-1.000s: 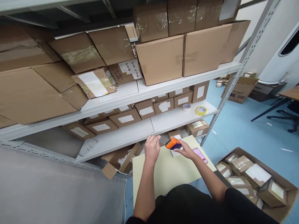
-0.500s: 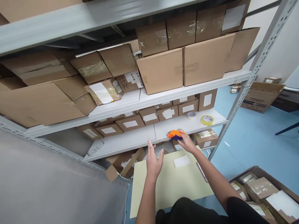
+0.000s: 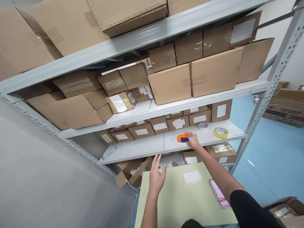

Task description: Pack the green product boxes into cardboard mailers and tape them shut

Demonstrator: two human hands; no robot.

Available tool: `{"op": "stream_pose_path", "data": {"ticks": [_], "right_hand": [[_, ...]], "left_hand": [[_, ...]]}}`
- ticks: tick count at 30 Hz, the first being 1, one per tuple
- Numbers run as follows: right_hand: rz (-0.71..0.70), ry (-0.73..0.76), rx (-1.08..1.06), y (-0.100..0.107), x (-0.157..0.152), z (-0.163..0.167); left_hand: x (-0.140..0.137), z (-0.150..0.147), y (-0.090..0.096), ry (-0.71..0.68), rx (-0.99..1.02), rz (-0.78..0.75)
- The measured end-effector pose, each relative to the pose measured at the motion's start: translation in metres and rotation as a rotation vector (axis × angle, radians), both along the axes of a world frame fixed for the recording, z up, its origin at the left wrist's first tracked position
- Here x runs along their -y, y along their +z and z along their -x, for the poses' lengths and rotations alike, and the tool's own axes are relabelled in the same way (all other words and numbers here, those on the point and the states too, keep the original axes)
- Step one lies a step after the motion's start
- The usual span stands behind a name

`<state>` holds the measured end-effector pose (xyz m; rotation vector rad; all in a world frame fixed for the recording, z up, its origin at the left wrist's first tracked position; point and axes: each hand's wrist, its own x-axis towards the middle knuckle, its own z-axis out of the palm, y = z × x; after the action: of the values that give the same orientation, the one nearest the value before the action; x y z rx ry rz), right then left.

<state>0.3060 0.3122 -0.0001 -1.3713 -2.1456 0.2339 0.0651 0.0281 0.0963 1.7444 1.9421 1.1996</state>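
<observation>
My right hand [image 3: 193, 141] reaches to the middle shelf [image 3: 140, 146], its fingers closed on an orange and dark-blue tape dispenser [image 3: 182, 138]. The dispenser is at the shelf surface, partly covered by my fingers. Over the far-left part of the pale yellow table [image 3: 175, 202], my left hand [image 3: 157, 177] is raised with its fingers apart and nothing in it. A white paper [image 3: 192, 176] lies on the table between my arms. Near my right forearm lies a phone [image 3: 219, 193] with a pink screen, partly blurred out.
To the right on the middle shelf lie a white tape roll [image 3: 203, 127] and a yellow-edged tape roll [image 3: 221, 132]. Labelled cartons [image 3: 141, 130] line its back. Larger cartons [image 3: 171, 84] fill the shelf above. An open carton [image 3: 135, 172] sits low at left; a grey upright [image 3: 263, 91] stands at right.
The tape dispenser went from tilted to flatter at the shelf, still in my right hand. My left hand stays raised and open. The view has shifted, showing more upper shelf and table.
</observation>
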Motion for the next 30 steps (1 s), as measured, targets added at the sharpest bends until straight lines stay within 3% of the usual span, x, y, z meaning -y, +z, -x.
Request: {"op": "stream_pose_path", "data": {"ticks": [3, 7, 12, 18, 24, 30], "right_hand": [[-0.077, -0.037, -0.146, -0.003, 0.018, 0.009], [-0.101, 0.132, -0.439, -0.003, 0.061, 0.027], [0.174, 0.278, -0.678, -0.015, 0.126, 0.054], [0.528, 0.328, -0.836, -0.06, 0.186, 0.1], [0.677, 0.467, -0.815, -0.085, 0.24, 0.152], [0.651, 0.617, -0.691, -0.086, 0.283, 0.203]], "left_hand": [[0.0, 0.007, -0.008, 0.022, -0.017, 0.002], [0.002, 0.016, -0.026, 0.062, -0.04, 0.023], [0.022, 0.029, -0.065, 0.122, 0.001, 0.096], [0.063, 0.04, -0.116, 0.267, 0.079, 0.238], [0.099, 0.051, -0.119, 0.358, 0.083, 0.166], [0.153, 0.087, -0.119, 0.469, 0.092, 0.105]]}}
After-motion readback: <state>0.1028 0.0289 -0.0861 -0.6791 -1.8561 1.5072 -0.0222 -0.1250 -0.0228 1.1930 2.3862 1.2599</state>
